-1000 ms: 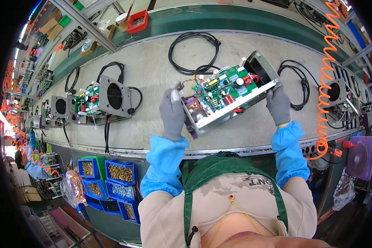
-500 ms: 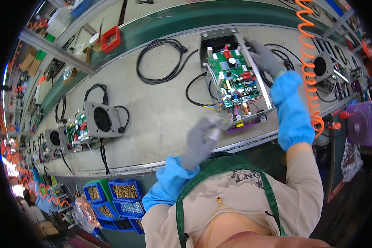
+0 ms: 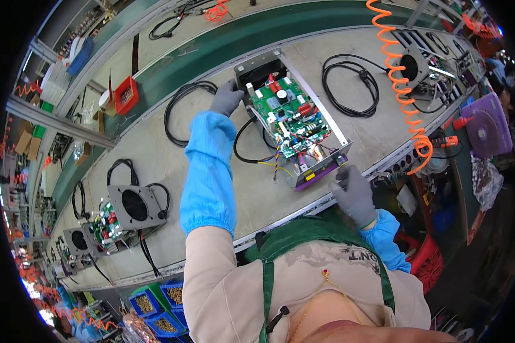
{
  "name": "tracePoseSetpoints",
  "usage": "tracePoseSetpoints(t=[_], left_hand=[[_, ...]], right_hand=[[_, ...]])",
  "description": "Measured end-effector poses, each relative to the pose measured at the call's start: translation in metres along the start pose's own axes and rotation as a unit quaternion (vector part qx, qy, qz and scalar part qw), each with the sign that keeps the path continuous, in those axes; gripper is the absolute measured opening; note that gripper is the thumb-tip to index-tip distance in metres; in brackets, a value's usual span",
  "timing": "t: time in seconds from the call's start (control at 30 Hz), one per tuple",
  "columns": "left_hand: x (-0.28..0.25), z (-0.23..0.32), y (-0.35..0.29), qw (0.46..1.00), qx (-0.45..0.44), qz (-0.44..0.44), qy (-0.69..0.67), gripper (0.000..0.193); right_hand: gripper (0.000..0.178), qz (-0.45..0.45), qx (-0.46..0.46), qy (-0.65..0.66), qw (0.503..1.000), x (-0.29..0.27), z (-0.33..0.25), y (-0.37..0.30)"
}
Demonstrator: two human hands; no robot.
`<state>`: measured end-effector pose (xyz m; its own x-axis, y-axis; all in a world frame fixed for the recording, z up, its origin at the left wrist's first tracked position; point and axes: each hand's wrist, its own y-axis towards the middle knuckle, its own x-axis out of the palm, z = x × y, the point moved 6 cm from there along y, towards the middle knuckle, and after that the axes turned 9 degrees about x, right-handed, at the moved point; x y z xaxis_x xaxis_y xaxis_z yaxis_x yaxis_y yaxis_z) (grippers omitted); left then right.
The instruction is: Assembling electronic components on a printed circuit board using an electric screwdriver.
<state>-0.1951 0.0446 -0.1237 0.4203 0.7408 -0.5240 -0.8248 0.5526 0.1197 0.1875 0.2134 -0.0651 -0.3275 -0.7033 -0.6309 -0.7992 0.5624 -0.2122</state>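
Note:
An open metal chassis (image 3: 332, 128) with a purple front edge lies on the bench, a green circuit board (image 3: 289, 106) full of parts inside it. My left hand (image 3: 228, 100), in a grey glove, has its fingers closed at the chassis's far left corner; the fingertips are partly hidden there. Just off the near right corner is my right hand (image 3: 355, 195), also gloved, fingers apart and bent, with nothing in it. A black cable (image 3: 238, 146) and thin coloured wires (image 3: 277, 157) come out of the chassis's left side.
Coiled black cables (image 3: 169, 117) lie left of the chassis, and another cable coil (image 3: 349, 108) lies right. An orange spiral hose (image 3: 396, 74) hangs at the right. More fan-fitted units (image 3: 134, 203) stand along the bench to the left. Blue screw bins (image 3: 166, 326) sit below the bench edge.
My right hand has left the chassis's far right side and come back to the near right corner. My left hand has gone from the near side to the far left corner. The view has shifted.

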Motion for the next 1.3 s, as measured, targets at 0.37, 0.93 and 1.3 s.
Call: tracePoseSetpoints(t=[0.37, 0.93, 1.3], left_hand=[[-0.038, 0.015, -0.138, 0.984, -0.027, 0.164, 0.06, 0.033], [0.019, 0.082, -0.325, 0.947, -0.124, 0.291, -0.052, 0.026], [0.037, 0.215, -0.273, 0.973, 0.104, 0.207, 0.022, 0.013]], right_hand=[[0.033, -0.005, 0.006, -0.096, 0.995, 0.008, 0.005, 0.023], [0.054, -0.157, -0.177, -0.072, 0.969, 0.0, -0.035, 0.192], [0.026, -0.131, -0.517, -0.147, 0.833, -0.048, -0.136, 0.079]])
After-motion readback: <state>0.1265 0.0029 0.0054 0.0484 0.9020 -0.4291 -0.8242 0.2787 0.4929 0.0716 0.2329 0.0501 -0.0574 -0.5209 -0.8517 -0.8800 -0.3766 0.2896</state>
